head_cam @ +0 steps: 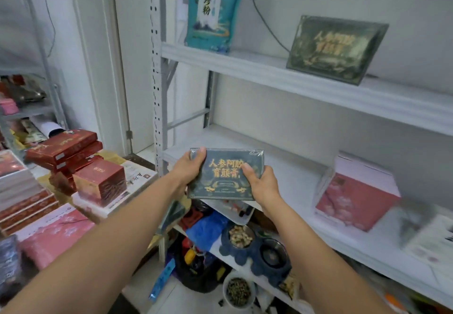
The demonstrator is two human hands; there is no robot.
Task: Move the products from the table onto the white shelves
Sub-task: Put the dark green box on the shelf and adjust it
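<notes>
1. The left hand (188,169) gripped the left end of a dark green box (225,174), thumb on the top corner and fingers curled behind it.
2. The right hand (262,184) gripped the right end the same way, thumb pressed on the front and fingers out of sight behind.
3. The box sat between the two hands, front side facing the person. Its long side ran from one hand to the other.
4. The middle shelf (282,161) lay just past the hands, farther from the body. The box was held at its front edge, near its left end. I could not tell if it touched the board.
5. A pink box (355,191) stood on that shelf, well off to the right of the right hand.
6. A twin green box (337,49) leaned on the upper shelf (269,73), high above and right of the right hand.
7. A pile of red boxes (73,152) waited out to the left of the left hand.
8. I think the next move was a push away from the body. Both hands were about equally close to the shelf, so the box could go in straight.
</notes>
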